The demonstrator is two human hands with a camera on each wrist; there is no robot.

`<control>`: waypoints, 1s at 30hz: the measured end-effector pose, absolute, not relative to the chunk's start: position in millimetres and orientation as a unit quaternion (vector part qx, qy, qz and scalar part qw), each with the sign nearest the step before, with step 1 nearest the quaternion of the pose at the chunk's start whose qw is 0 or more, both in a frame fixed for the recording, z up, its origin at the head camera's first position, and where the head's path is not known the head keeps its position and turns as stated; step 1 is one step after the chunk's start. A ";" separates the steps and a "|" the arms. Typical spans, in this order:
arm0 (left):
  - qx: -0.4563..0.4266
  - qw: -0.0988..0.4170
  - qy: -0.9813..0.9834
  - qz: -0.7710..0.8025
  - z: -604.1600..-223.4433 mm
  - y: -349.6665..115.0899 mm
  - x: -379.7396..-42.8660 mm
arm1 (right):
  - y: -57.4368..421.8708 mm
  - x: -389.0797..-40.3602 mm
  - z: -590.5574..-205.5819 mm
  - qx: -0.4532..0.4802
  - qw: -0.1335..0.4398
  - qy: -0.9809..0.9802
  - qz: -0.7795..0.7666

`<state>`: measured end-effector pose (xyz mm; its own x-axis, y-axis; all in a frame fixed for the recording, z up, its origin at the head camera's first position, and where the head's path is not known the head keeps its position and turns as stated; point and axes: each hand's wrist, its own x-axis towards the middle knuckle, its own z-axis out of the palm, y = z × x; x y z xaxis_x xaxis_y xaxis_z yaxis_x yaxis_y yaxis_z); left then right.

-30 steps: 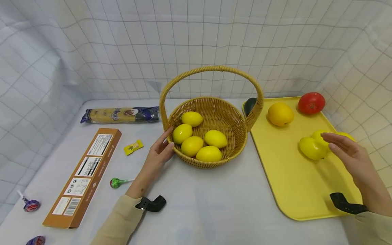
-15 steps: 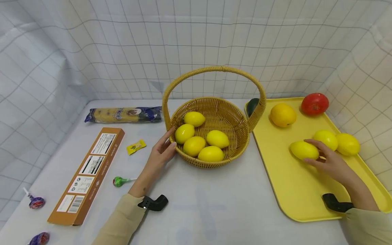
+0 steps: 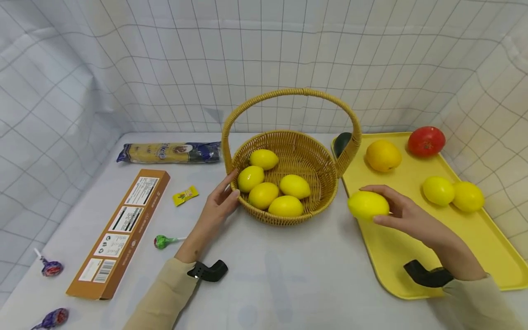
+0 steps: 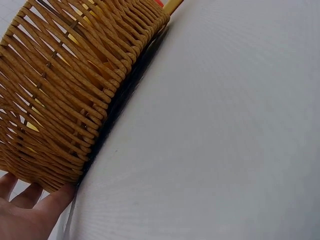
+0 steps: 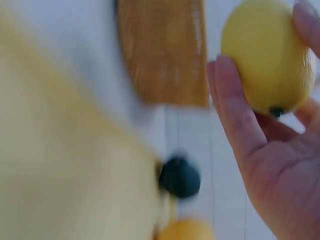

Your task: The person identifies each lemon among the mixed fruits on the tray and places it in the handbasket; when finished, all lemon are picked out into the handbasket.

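My right hand (image 3: 406,215) holds a yellow lemon (image 3: 368,205) between thumb and fingers, raised over the left edge of the yellow tray (image 3: 396,256). In the right wrist view the lemon (image 5: 267,55) fills the space between the thumb and fingers. My left hand (image 3: 217,206) rests against the left side of the wicker basket (image 3: 288,220), fingertips at its rim. The left wrist view shows fairly straight fingers (image 4: 52,202) touching the woven wall from outside. Several lemons (image 3: 285,206) lie in the basket, mostly toward its left and front. Its tall handle arches above.
On the tray are two lemons (image 3: 438,190), an orange-yellow fruit (image 3: 383,156), a red tomato-like fruit (image 3: 426,141) and a dark green item (image 3: 342,144). To the left lie a pasta packet (image 3: 171,152), an orange-brown box (image 3: 119,233), a yellow sachet (image 3: 185,195) and several lollipops (image 3: 162,241).
My right hand came down onto a lemon on the tray, took hold of it, lifted it and carried it left toward the basket. The left hand stays at the basket's side.
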<state>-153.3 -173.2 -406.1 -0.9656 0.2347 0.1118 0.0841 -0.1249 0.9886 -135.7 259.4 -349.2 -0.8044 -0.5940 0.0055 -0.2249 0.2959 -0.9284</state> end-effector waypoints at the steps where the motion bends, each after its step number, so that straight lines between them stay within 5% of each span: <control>1: 0.121 0.050 0.660 0.740 -406.2 -173.6 -153.5 | 245.6 -138.5 -344.6 -0.263 0.173 0.779 -0.543; 9: 0.121 0.053 0.659 0.741 -409.3 -173.9 -153.9 | 163.4 -174.0 -333.4 -0.261 0.185 0.789 -0.524; 18: 0.120 0.058 0.662 0.737 -410.1 -173.3 -150.6 | 140.1 -193.1 -333.1 -0.288 0.216 0.831 -0.425; 30: 0.126 0.054 0.657 0.741 -406.9 -172.6 -151.0 | 132.6 -196.7 -337.8 -0.324 0.137 0.887 -0.300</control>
